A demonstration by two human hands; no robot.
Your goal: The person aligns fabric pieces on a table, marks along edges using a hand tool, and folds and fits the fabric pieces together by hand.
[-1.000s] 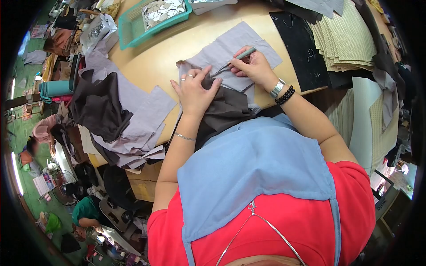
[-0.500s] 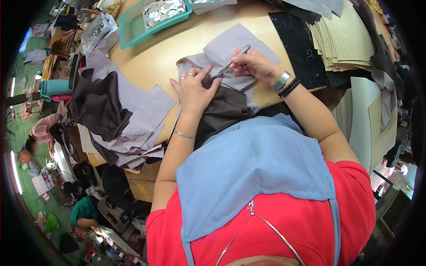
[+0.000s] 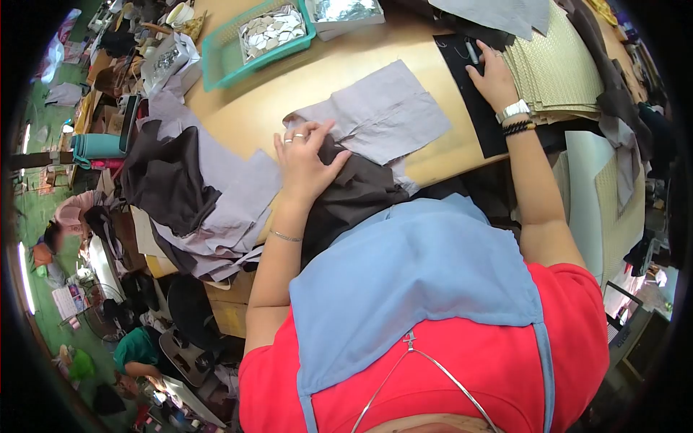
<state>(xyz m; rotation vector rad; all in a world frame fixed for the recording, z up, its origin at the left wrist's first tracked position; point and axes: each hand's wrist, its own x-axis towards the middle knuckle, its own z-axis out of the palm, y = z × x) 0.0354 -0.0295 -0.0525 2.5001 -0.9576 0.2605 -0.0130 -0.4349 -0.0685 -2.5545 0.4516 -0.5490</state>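
My left hand (image 3: 304, 164) rests on the work with thumb and fingers apart. Under it and beside it lie a dark brown cloth (image 3: 364, 177) and a pale grey-lilac cloth piece (image 3: 393, 108), which spreads flat across the table. My right hand (image 3: 497, 83) is over at the black sheet (image 3: 473, 108), its thumb and forefinger spread. A pen-like tool with a grey barrel (image 3: 472, 52) lies between these fingertips, which do not look closed on it; its tip is hard to make out.
A teal basket (image 3: 209, 68) with pale chips in a bag stands at the table's far side, beside a white box (image 3: 346, 14) of small shiny parts. Stacked cream textured sheets (image 3: 556, 65) lie right. More brown and lilac cloth (image 3: 170, 177) is heaped left. A co-worker (image 3: 137, 350) sits lower left.
My right hand has gone from the cloth to the black sheet on the right, taking the pen-like tool there, and its fingers have spread. My left hand has stayed on the cloth.
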